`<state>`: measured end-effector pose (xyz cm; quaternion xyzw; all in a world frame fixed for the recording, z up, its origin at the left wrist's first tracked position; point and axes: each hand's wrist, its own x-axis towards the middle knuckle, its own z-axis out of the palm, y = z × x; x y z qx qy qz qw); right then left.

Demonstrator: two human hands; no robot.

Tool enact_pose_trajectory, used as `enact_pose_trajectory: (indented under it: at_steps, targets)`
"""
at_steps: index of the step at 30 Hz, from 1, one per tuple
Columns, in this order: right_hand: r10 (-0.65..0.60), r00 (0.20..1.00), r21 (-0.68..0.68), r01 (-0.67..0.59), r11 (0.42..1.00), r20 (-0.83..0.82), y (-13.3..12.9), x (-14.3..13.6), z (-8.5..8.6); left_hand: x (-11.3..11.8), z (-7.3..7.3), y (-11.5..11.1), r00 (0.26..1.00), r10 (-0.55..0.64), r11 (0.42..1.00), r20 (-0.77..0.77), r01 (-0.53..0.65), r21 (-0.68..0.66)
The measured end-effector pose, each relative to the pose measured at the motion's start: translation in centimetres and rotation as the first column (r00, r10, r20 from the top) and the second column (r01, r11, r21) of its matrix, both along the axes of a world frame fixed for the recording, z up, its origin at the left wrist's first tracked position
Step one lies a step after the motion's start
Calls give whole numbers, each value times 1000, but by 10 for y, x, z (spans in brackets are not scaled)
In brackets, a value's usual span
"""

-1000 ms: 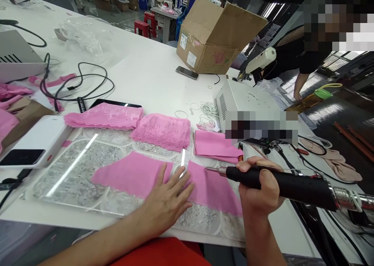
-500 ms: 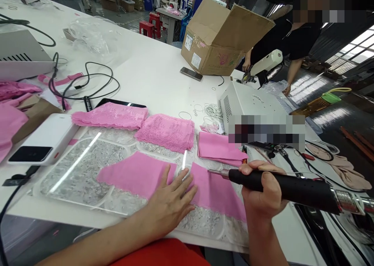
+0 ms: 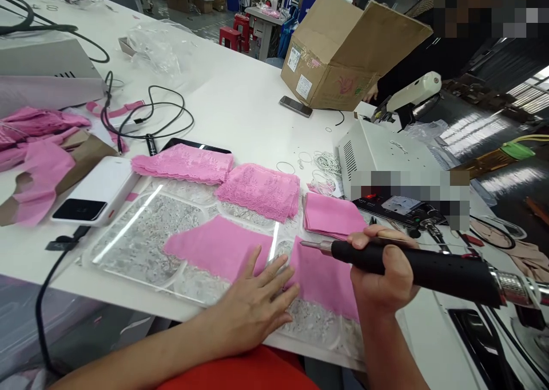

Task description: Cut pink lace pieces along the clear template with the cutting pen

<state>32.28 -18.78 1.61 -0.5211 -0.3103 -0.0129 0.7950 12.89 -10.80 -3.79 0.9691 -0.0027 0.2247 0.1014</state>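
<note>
Black hand tool (image 3: 429, 273), 1 pc.: in R grip (image 3: 381, 267), closed round the fwd part of the body, thumb on near side. Thin metal tip (image 3: 315, 245) sticks out past the grip to the L; rear end w/ metal collar runs off to the R. Tip at upper L part of R pink panel (image 3: 326, 281); contact, can't tell.

L grip (image 3: 259, 307), empty: palm down, fingers spread wide, across the gap btwn L pink panel (image 3: 214, 250) & R pink panel, just L of & below the tool tip.

Both panels flat, side by side, on clear patterned sheet (image 3: 141, 241), on white surface (image 3: 244, 92).

Behind panels, L to R: lace stack no. 1 (image 3: 184, 162); lace stack no. 2 (image 3: 259, 191), adjoining; folded plain pink stack (image 3: 332, 214).

Far L: white device w/ dark display (image 3: 96, 191), blk cable (image 3: 43, 315) by its near end; pink cloth pile (image 3: 38, 130).

Rear: open cardboard box (image 3: 338, 84), phone (image 3: 295, 106) just L of it. R rear: grey-white machine box (image 3: 381, 150), string heap (image 3: 326, 164) beside.
</note>
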Motion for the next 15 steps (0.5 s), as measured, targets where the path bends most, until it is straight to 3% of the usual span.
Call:
enact_pose_trajectory:
  at_steps: [7, 15]
  targets:
    - [-56, 998, -5, 56, 998, 18, 11, -2, -2, 0, -1, 2, 1000, -9, 1000, 21, 9, -17]
    - [-29, 999, -13, 29, 999, 23, 11, -1, -3, 0, -2, 2, 1000, -16, 1000, -6, 16, -20]
